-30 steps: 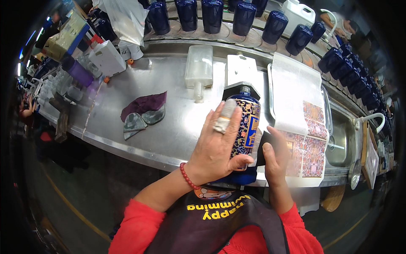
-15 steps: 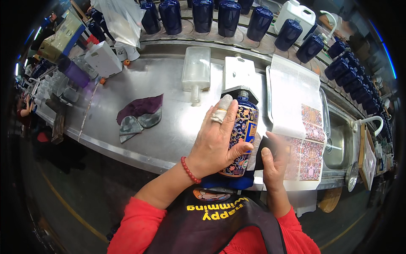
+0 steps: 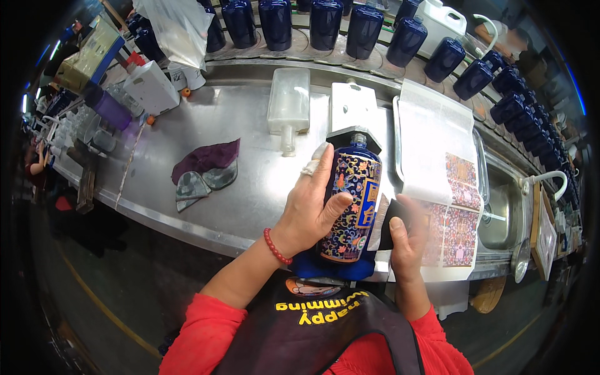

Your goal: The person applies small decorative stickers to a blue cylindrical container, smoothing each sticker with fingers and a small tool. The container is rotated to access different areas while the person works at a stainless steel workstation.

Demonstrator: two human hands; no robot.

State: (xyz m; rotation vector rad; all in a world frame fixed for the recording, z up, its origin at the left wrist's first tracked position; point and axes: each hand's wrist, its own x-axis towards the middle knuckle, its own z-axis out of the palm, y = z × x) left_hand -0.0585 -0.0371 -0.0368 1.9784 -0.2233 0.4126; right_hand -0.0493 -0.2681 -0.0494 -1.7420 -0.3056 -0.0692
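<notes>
A dark blue bottle (image 3: 347, 219) covered in floral pattern, with a blue and gold panel, lies tilted with its neck away from me. Its lower end is by a blue cloth (image 3: 350, 270) close to my apron. My left hand (image 3: 307, 209) holds the bottle's left side, thumb across the front; a fingertip and a finger are wrapped in white. My right hand (image 3: 407, 240), partly blurred, grips a flat black pad (image 3: 399, 219) at the bottle's right side. A whitish film or sheet (image 3: 377, 228) shows between pad and bottle. Behind the neck stands a dark angled rest (image 3: 354, 134).
Patterned transfer sheets (image 3: 461, 234) under white paper (image 3: 431, 131) lie right, before a sink (image 3: 503, 222). A clear bottle (image 3: 289, 103), a white block (image 3: 354, 106) and purple-grey cloths (image 3: 209, 164) are on the steel table (image 3: 244, 112). Blue bottles (image 3: 276, 25) line the far conveyor.
My left hand has slid left and down, uncovering more of the bottle's front. The bottle has turned so its blue panel shows more. The conveyor bottles have shifted along. My right hand stays near its place.
</notes>
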